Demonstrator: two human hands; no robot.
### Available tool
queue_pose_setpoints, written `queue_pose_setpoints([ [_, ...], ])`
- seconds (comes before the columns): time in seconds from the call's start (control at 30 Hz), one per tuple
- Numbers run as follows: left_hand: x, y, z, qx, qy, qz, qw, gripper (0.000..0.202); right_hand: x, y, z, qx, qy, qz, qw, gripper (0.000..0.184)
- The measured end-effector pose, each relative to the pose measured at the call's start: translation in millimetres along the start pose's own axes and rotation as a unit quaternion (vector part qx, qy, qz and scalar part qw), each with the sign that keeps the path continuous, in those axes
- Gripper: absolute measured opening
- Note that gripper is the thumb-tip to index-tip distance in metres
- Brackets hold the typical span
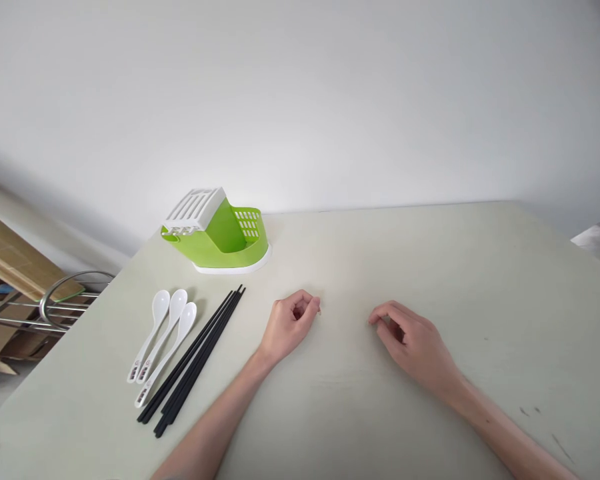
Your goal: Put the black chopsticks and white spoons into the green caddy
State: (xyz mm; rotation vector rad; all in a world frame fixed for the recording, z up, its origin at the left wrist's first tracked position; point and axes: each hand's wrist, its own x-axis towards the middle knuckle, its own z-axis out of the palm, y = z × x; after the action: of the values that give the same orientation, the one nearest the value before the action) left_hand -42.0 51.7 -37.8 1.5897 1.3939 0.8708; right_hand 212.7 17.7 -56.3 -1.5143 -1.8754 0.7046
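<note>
Both of my hands rest on the pale table, well apart. Loosely curled, my left hand has its thumb against the bent fingers and holds nothing. Across from it, my right hand is also curled, thumb and index finger close together with nothing between them. Left of my left hand lies a bundle of black chopsticks, slanting away from me. Beside them are three white spoons with their bowls pointing to the far side. Behind these stands a green utensil holder with a slotted white top and white base.
The table meets a white wall at its far edge. Off the left edge are a metal rack and cardboard. A pale object shows past the right edge.
</note>
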Motion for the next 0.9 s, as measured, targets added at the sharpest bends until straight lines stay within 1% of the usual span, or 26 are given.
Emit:
queue_pose_setpoints([
  [0.27,-1,0,2.3,0.018,0.009,0.015,1.000,0.041,-1,3,1,-0.003,0.002,-0.003,1.000,0.018],
  [0.37,-8,2,2.2,0.046,0.037,0.027,0.998,0.040,-1,3,1,0.000,0.002,-0.001,1.000,0.019],
  [0.43,-18,4,-5.0,0.084,0.063,0.041,0.994,0.038,-1,4,1,0.004,0.002,-0.005,1.000,0.020],
  [0.5,-31,8,-21.5,0.141,0.094,0.060,0.984,0.036,-1,4,1,0.006,0.002,-0.014,1.000,0.020],
  [0.57,-48,12,-47.7,0.203,0.140,0.067,0.967,0.035,-1,4,1,0.006,0.003,-0.019,1.000,0.021],
  [0.6,-56,13,-63.5,0.231,0.170,0.061,0.956,0.035,-1,5,1,0.005,0.004,-0.020,1.000,0.022],
  [0.67,-72,12,-97.4,0.294,0.221,0.025,0.930,0.036,-1,6,1,0.002,0.006,-0.021,1.000,0.023],
  [0.73,-87,6,-129.2,0.361,0.249,-0.019,0.899,0.035,0,7,2,0.002,0.008,-0.026,1.000,0.024],
  [0.77,-93,0,-142.9,0.396,0.253,-0.036,0.882,0.038,0,8,2,0.004,0.009,-0.029,1.000,0.024],
  [0.83,-105,-13,-163.9,0.460,0.263,-0.078,0.844,0.054,0,10,3,0.009,0.010,-0.033,0.999,0.025],
  [0.9,-115,-26,-176.5,0.504,0.260,-0.133,0.813,0.073,0,12,4,0.011,0.011,-0.037,0.999,0.024],
])
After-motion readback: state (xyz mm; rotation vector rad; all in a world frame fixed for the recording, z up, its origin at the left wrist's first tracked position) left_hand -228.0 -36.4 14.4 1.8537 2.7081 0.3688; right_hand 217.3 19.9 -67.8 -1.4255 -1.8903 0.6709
